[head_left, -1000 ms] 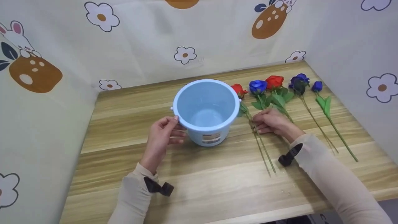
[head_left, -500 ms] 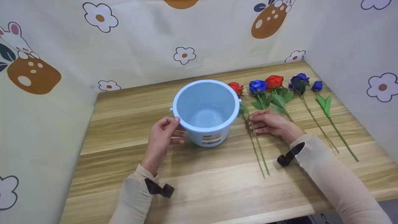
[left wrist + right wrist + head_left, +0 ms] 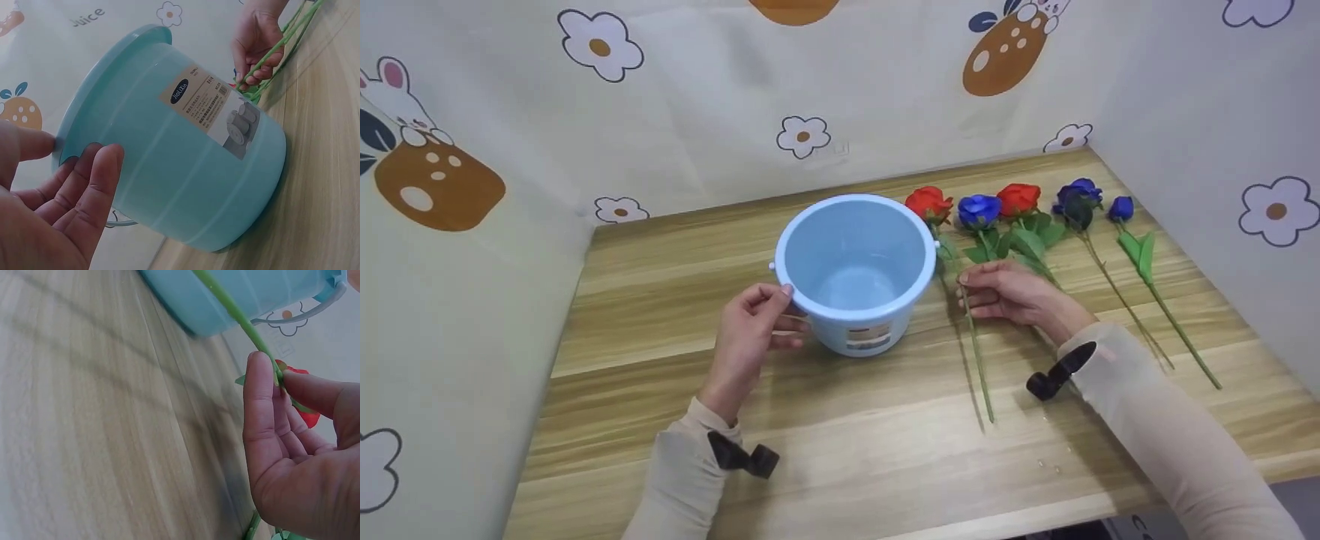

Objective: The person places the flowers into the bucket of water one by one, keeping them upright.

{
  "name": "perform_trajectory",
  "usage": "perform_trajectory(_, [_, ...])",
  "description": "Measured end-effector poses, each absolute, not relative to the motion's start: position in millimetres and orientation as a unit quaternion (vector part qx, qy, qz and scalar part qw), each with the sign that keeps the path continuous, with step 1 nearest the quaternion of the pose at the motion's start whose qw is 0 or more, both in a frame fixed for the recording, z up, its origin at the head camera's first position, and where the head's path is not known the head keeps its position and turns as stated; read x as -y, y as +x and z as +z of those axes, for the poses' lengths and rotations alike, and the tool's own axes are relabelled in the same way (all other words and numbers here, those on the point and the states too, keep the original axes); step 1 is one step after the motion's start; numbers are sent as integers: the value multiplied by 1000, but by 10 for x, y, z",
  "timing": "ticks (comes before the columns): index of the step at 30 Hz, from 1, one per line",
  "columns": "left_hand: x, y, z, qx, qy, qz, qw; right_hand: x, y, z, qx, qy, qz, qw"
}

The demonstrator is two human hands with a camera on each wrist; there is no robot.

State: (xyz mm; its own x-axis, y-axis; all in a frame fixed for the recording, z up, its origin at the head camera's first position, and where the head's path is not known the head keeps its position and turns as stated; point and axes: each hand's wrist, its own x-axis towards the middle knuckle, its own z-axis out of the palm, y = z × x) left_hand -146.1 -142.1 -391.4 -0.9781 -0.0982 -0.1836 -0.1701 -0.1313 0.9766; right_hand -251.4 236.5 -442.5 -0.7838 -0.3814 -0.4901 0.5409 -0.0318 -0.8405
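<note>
At the head view's centre, a blue bucket point(image 3: 855, 313) is gripped by its rim in the fingers of the left hand point(image 3: 750, 322). Right of centre, a red rose point(image 3: 928, 204) is pinched by its stem in the right hand's point(image 3: 1011, 295) fingers. At upper right, 4 more flowers point(image 3: 1019, 199) are laid on the bench point(image 3: 675, 300).

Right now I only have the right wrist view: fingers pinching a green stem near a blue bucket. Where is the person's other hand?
Observer: The left hand holds the blue bucket at its near left rim.
Operator: Does the bucket carry any label?
Observer: Yes, a printed label is on the side nearest the person.
Operator: And what lies farthest right on the table?
Observer: In the head view, a small blue bud on a green stem.
</note>
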Motion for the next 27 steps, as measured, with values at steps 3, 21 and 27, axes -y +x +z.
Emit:
perform_trajectory(3, [1425,-1467,-3906,-661,-102,743,26,-2371,-2518,-4405,-612,70,-722,314])
perform_trajectory(21, [1437,-1497,-3890,-656,-101,747,32,-2348,-2570,-4246,-576,72,-765,278])
perform_trajectory(27, [1438,-1490,-3905,-655,-104,748,34,-2353,-2567,-4166,-555,65,-781,278])
